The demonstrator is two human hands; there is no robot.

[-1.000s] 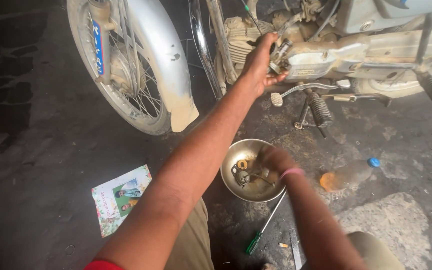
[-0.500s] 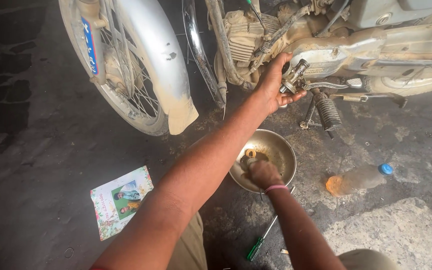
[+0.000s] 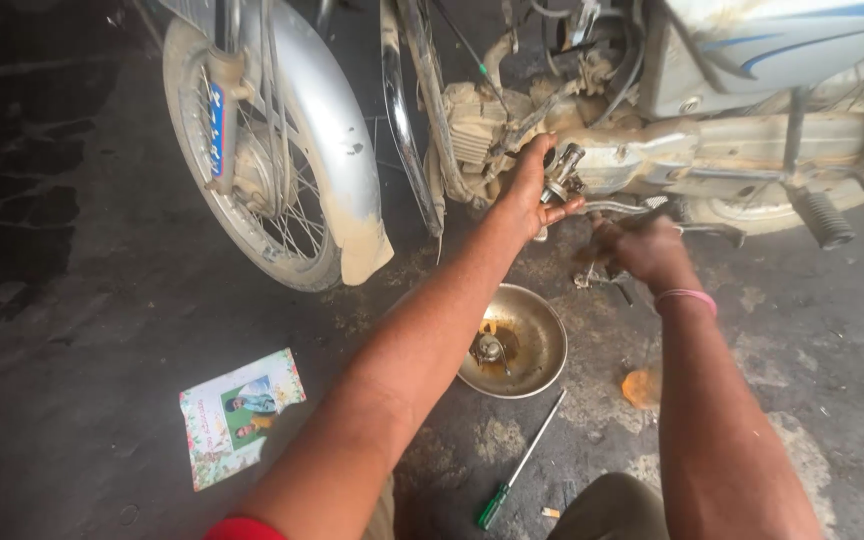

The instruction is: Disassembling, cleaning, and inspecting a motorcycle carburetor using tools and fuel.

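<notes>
Head view only, one camera.

My left hand [image 3: 530, 192] is up at the motorcycle engine [image 3: 474, 128], fingers curled round a small metal fitting [image 3: 564, 172] with the thumb beneath it. That is a closed grip with the arm at full stretch. The fitting sits against the side of the engine, just behind the cylinder fins, and I can't tell whether it is seated or only held there.

My right hand [image 3: 647, 250], with a pink band [image 3: 685, 296] at the wrist, is just below and to the right of the fitting, near the footpeg [image 3: 820, 215]. It is motion-blurred. The fingers look partly curled, but I cannot tell whether they hold anything.

On the floor [image 3: 82, 300] below both hands is a steel bowl [image 3: 544, 335] with oily residue and a small round part [image 3: 490, 349] in it. A green-handled screwdriver [image 3: 520, 465] lies just beside the bowl, untouched. There is an orange smear [image 3: 642, 387] to its right and a printed card [image 3: 240, 415] well off to the left, under the front wheel [image 3: 252, 210].

My read is that the step in hand is work on the fitting at the engine, with the left hand as holder and the right as helper. Any next move calls for a steady left grip, so the fitting doesn't drop or tilt, and for the right hand to come in from below without knocking it. The screwdriver is within the right hand's reach.
</notes>
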